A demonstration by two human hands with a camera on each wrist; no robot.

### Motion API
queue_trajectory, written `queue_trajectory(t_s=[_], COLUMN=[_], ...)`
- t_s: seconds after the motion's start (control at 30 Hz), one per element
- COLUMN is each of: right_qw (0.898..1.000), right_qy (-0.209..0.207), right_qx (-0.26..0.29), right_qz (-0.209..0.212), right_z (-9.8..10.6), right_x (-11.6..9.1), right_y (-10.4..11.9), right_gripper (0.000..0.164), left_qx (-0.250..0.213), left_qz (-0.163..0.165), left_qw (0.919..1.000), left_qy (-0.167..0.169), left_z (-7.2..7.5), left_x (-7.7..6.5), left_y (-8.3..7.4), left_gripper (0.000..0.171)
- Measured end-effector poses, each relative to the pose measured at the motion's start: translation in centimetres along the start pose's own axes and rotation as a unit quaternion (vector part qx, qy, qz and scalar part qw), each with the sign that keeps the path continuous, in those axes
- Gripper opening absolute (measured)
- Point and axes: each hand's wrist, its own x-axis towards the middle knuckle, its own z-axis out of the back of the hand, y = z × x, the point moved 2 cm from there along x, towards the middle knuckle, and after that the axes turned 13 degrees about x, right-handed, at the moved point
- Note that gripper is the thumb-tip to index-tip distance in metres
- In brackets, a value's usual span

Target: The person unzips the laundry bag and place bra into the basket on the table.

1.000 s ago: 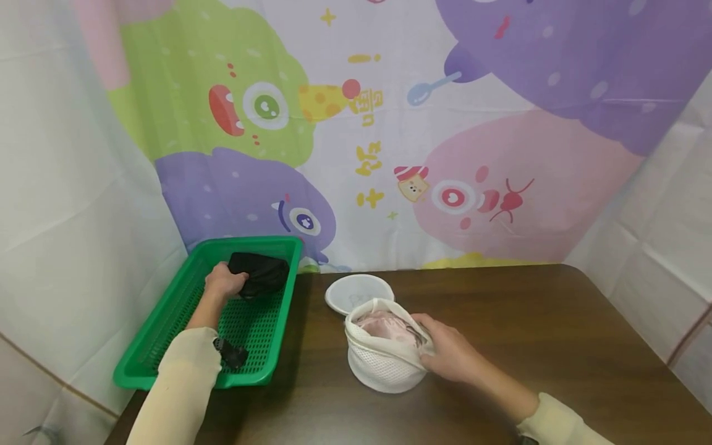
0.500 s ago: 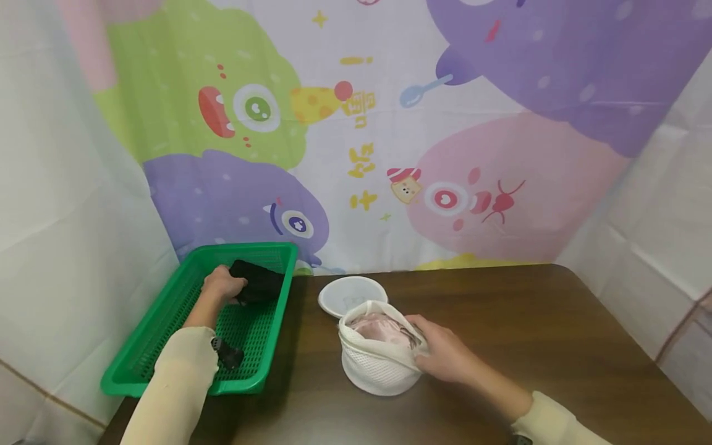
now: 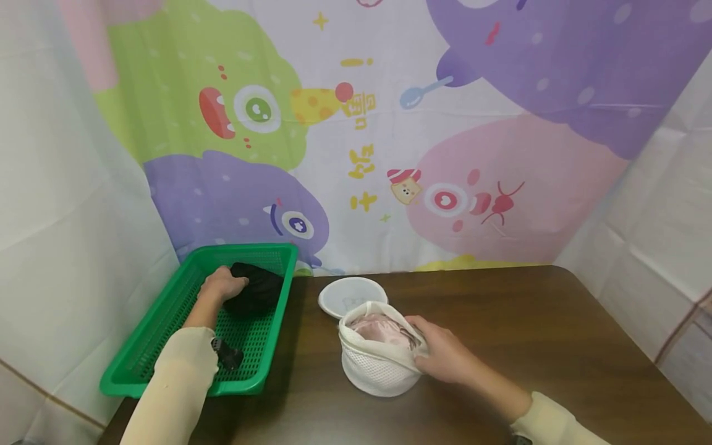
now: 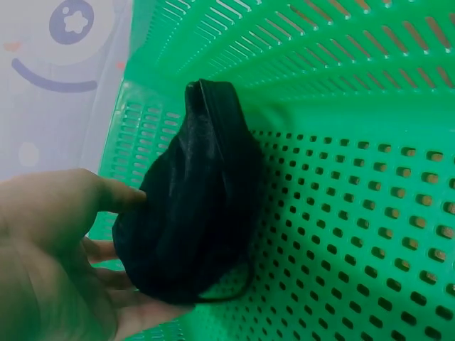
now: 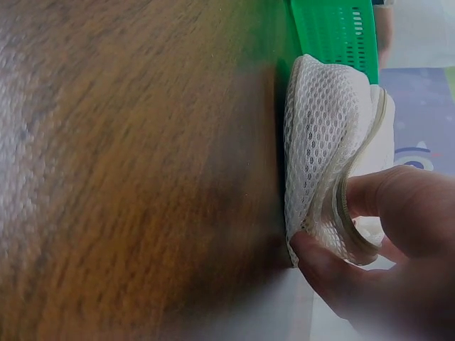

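Observation:
My left hand [image 3: 224,285] holds a folded black fabric garment [image 3: 253,290] inside a green plastic basket [image 3: 278,321]. In the left wrist view, the thumb lies on one side of the black garment [image 4: 195,199] and the fingers reach behind it; a thin strap loops at its lower end. My right hand [image 3: 445,352] pinches the rim of a round white mesh laundry bag [image 3: 378,371], thumb outside and fingers within the opening, as the right wrist view shows. Pink fabric [image 3: 381,327] lies inside the bag. Its round white lid [image 3: 351,295] is folded back onto the table.
The brown wooden table [image 3: 500,309] carries the bag at its middle and the basket at its left. A cartoon-printed curtain [image 3: 384,241] hangs behind the table's far edge. White sheeting [image 3: 662,247] covers the sides.
My left hand has turned the black garment and lowered it slightly within the basket. The right hand keeps its grip on the bag's rim. The head view has shifted a little.

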Motion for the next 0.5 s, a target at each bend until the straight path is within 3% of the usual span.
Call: queue_trajectory(t_s=[0.1,0.5], right_qw=[1.0,1.0], right_qy=[-0.002,-0.001], right_qx=[-0.004,0.004], right_qz=[0.0,0.008], right_z=[0.0,0.0], right_x=[0.0,0.0], right_y=[-0.2,-0.2], right_gripper=[0.076,0.076], left_qx=[0.002,-0.019], left_qz=[0.002,-0.006], left_qw=[1.0,0.9995], left_qy=[0.001,-0.023], left_z=[-0.2,0.2], left_x=[1.1,0.0], left_y=[0.4,-0.1], left_gripper=[0.096,0.09])
